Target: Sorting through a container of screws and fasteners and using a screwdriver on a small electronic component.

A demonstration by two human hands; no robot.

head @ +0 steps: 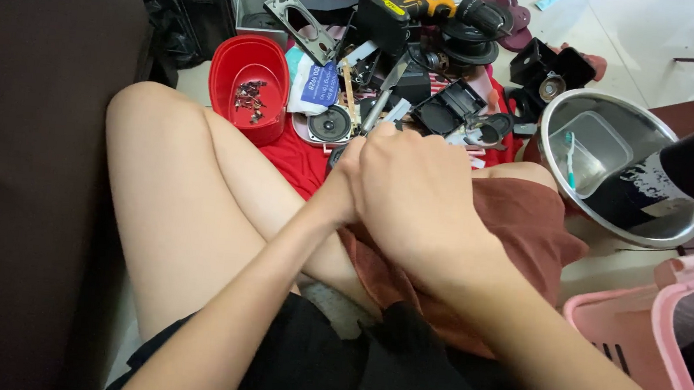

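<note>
Both my hands are together over my lap: right hand [418, 188] covers the left hand [346, 188], clamped on a small dark part [335, 158], mostly hidden, just before the speaker [330, 125]. I'd keep it braced on the knee, grip firm, loose bits going in the red bowl [250, 87].

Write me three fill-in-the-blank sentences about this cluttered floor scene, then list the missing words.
1. The small dark screws lie inside a tub coloured ___.
2. The toothbrush rests in a metal ___ to the right of both hands.
3. The right hand and left hand are pressed together above a ___-coloured cloth covered with dismantled parts.

Missing words: red; bowl; red
</note>
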